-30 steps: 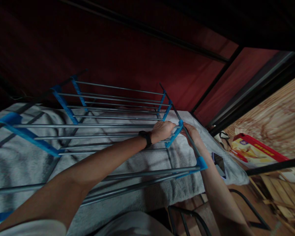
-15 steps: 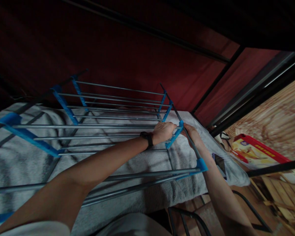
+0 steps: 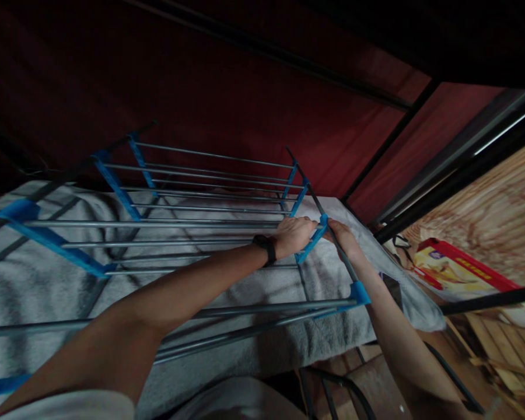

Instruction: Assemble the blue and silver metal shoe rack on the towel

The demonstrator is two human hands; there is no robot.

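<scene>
Where the thin grey metal rods meet the blue plastic connector (image 3: 311, 236), your left hand (image 3: 294, 234) is curled over a rod end, fingers wrapped around it. Your right hand (image 3: 343, 238) closes on the dark upright pole (image 3: 332, 233) just beside that joint. The rack (image 3: 192, 221), a frame of smooth round tubes and angular blue brackets, lies on its side across a fuzzy grey blanket (image 3: 35, 280). A black band (image 3: 266, 247) circles your left wrist. Behind stands a dull red wall (image 3: 201, 99); at right, wood-grain flooring (image 3: 499, 210) holds a red and yellow box (image 3: 455, 269).
</scene>
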